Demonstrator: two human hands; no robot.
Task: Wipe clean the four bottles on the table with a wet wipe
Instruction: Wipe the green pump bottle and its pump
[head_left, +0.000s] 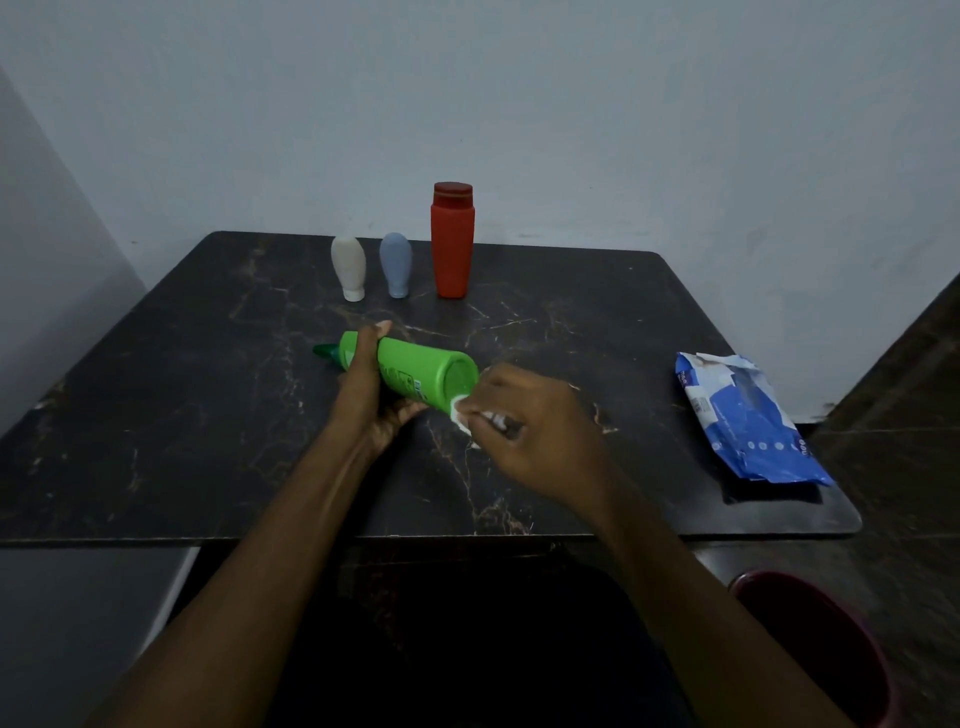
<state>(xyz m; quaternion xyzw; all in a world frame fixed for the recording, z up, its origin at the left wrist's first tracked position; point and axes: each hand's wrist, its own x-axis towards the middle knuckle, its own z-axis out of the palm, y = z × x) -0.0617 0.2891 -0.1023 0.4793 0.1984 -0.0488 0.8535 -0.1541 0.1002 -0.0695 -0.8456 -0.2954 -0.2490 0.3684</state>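
Wipes pack (748, 415) lies well right of green bottle (415, 370).

left hand (366, 384) grips green bottle (415, 371) | right hand (530, 431) presses wipe (460, 418) to base

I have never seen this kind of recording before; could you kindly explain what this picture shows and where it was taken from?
There is no machine here. A person wears a wide-angle camera on the head, which looks forward and down, so the two bare arms reach in from the bottom of the picture. The left hand grips a green bottle turned on its side, cap pointing left. The right hand pinches a white wet wipe against the bottle's base. On the dark marbled table, near the far edge, a white bottle, a blue bottle and a taller red bottle stand in a row. A blue pack of wipes lies at the right.
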